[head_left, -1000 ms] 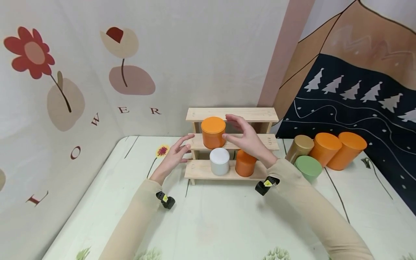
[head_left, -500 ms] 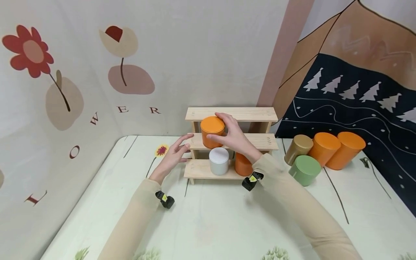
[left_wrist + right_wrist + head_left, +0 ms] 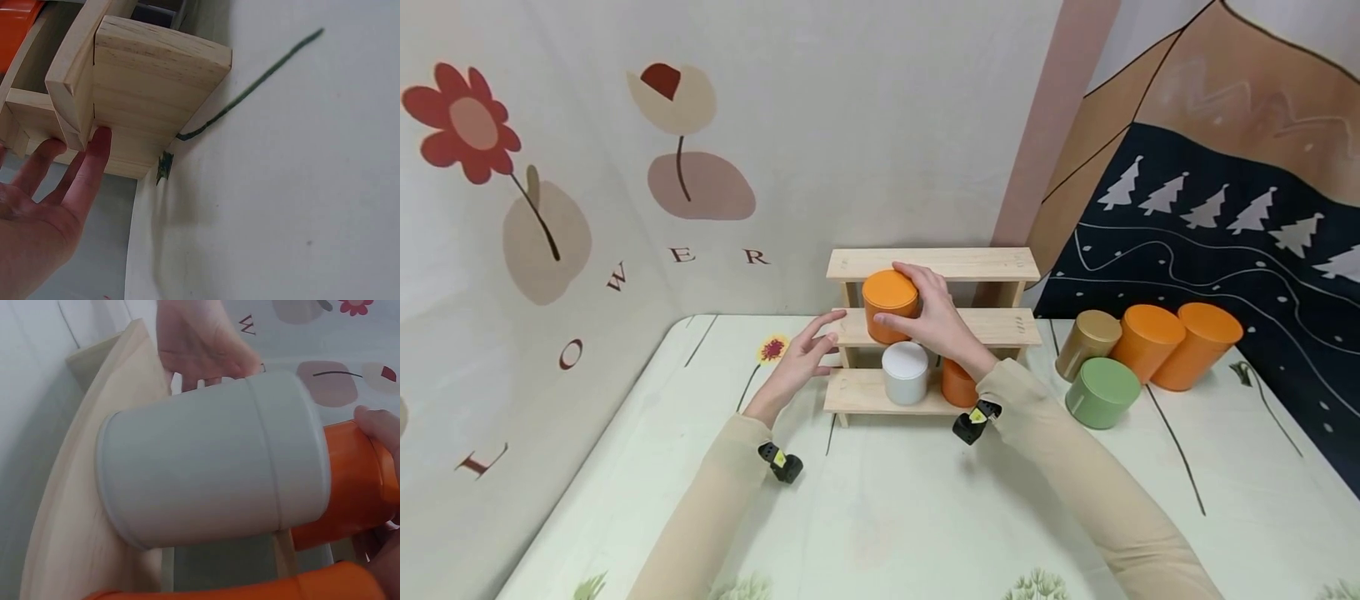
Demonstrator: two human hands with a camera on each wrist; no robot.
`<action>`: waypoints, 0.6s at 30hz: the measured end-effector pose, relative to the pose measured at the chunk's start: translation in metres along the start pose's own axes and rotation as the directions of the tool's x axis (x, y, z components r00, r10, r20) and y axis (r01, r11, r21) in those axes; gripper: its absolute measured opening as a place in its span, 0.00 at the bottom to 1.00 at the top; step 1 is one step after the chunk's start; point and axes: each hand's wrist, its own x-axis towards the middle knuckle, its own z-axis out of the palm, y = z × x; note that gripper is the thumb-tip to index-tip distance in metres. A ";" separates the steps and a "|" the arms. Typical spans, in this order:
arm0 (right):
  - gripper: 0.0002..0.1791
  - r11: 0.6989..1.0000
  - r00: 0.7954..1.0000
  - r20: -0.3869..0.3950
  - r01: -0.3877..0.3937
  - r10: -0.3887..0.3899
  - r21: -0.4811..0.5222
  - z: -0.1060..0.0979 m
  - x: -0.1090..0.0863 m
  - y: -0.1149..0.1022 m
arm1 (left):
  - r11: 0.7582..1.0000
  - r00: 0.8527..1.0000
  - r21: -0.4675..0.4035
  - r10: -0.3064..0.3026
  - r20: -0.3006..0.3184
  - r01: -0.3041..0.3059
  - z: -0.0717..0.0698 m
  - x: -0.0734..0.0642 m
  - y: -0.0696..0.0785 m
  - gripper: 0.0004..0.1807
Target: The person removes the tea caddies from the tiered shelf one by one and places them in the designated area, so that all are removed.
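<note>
A three-step wooden shelf rack (image 3: 932,264) stands against the wall. On its middle step is an orange lidded canister (image 3: 886,321), gripped by my right hand (image 3: 938,323) with the thumb in front and fingers behind. In the right wrist view that orange canister (image 3: 353,481) shows behind a white canister (image 3: 206,469). The bottom step bears the white canister (image 3: 905,379) and another orange canister (image 3: 957,385), partly hidden by my right wrist. My left hand (image 3: 797,362) is at the rack's left end, its fingertips against the wood (image 3: 144,94) in the left wrist view.
To the right of the rack, a gold canister (image 3: 1090,343), two taller orange canisters (image 3: 1146,342) and a green canister (image 3: 1102,393) stand close together on the cloth-covered table (image 3: 880,508). A printed cloth wall (image 3: 820,125) rises right behind the rack.
My right hand has moved left and closed around the orange canister on the middle step. My left hand stays at the rack's left end.
</note>
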 end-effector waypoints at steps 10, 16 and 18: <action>0.43 0.996 0.998 -0.063 0.028 -0.023 0.086 0.000 -0.006 0.004 | 1.000 1.000 -0.002 0.000 0.000 0.000 0.001 -0.001 0.000 0.26; 0.42 0.990 0.996 -0.088 0.042 -0.030 0.137 -0.002 -0.007 0.005 | 1.000 1.000 -0.006 0.007 -0.007 -0.007 0.000 -0.001 0.000 0.25; 0.42 0.989 0.996 -0.091 0.039 -0.025 0.145 -0.003 -0.008 0.005 | 1.000 1.000 -0.005 0.007 -0.009 -0.007 0.001 -0.002 0.000 0.25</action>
